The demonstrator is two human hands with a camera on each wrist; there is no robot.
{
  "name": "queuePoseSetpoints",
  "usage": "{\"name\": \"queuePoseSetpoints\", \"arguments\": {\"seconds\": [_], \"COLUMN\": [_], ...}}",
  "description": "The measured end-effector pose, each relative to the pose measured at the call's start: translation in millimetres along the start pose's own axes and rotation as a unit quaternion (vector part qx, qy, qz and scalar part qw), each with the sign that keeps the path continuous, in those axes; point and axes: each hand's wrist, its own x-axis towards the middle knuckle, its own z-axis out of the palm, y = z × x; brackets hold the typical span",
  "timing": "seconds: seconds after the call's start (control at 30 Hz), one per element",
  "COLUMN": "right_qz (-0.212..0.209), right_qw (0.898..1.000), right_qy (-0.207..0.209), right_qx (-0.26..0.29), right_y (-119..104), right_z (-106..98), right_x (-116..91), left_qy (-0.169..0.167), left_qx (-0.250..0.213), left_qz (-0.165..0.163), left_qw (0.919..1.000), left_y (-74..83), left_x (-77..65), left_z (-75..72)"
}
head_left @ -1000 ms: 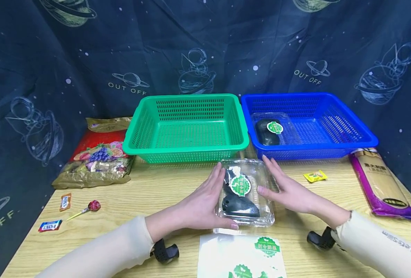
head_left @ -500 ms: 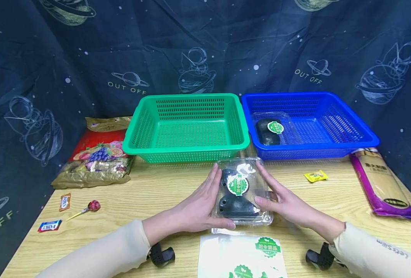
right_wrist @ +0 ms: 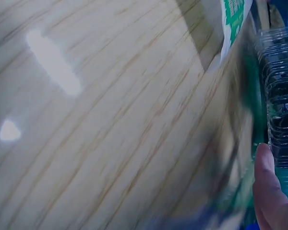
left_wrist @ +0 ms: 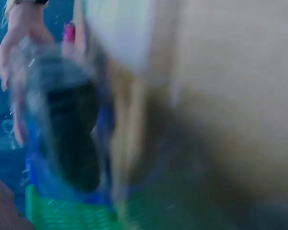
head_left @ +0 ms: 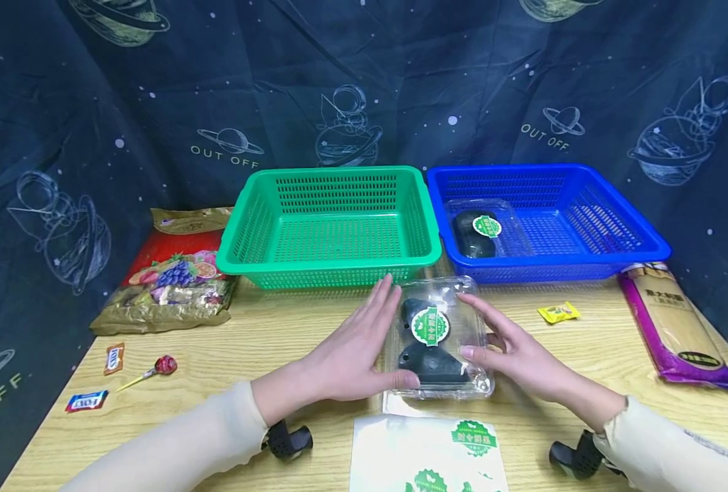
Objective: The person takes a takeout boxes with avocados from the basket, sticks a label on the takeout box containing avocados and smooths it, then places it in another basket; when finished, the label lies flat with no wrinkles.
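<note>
A clear plastic clamshell box [head_left: 456, 321] sits in the middle of the table in the head view, with dark rounded things inside and a green-and-white round sticker [head_left: 430, 326] on its lid. At its right side my right hand [head_left: 517, 355] holds the box, thumb near the front and fingers bent around the edge. My left hand [head_left: 345, 359] lies along the left side with straight fingers, its thumb at the near corner. Ridged box walls [right_wrist: 283, 96] show beside the thumb in the right wrist view; the left wrist view is blurred.
Behind stand a green basket [head_left: 333, 277] and a blue basket [head_left: 560, 270], the blue one holding a similar box [head_left: 477, 232]. A sticker sheet [head_left: 400, 451] lies in front. Candy bag [head_left: 173, 273], lollipop [head_left: 165, 365], wrapped candies [head_left: 558, 312] and pasta pack [head_left: 683, 324] flank them.
The box shifted slightly left, then back right, and now stands a little right of where it was. My right hand has moved with it and bent its fingers around the side.
</note>
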Motion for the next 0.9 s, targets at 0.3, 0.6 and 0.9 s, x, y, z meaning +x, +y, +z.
{"name": "queuePoseSetpoints", "arguments": {"seconds": [0.3, 0.6, 0.9], "right_qz": [0.025, 0.033, 0.054], "right_qw": [0.999, 0.999, 0.994], "right_qy": [0.019, 0.003, -0.059], "right_qx": [-0.039, 0.002, 0.077], "right_y": [-3.3, -7.8, -28.9], "right_z": [-15.8, -23.6, -80.0], "right_x": [-17.2, -24.0, -42.2], "left_qy": [-0.034, -0.088, -0.117], "left_qx": [0.175, 0.163, 0.14], "left_qz": [-0.037, -0.045, -0.043], "left_qw": [0.9833, 0.9816, 0.9823], "left_y": [-8.1, -14.3, -14.2], "left_x": [83.1, 141.5, 149.4], "left_z": [-31.6, -27.3, -27.6]}}
